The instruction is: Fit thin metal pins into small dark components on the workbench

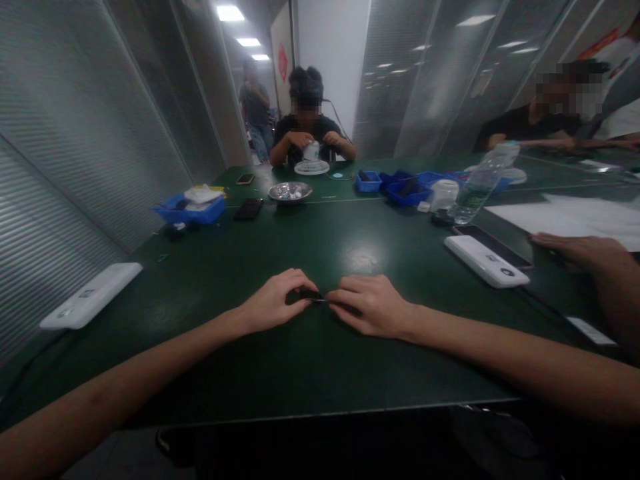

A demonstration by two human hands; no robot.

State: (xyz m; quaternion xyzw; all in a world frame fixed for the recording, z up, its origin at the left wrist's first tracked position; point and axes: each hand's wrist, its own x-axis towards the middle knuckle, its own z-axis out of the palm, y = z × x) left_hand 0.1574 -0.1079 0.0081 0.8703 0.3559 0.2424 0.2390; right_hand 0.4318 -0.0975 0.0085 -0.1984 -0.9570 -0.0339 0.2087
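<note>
The left hand and right hand, fingertips nearly together, pinch a small thin piece running left to right.

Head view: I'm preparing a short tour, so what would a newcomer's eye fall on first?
Probably the left hand and right hand, fingertips close together around a small thin item near the front of the green table. Farther back at centre is a shiny metal bowl; to its right stands a clear bottle.

Two white devices, one metal bowl.
</note>
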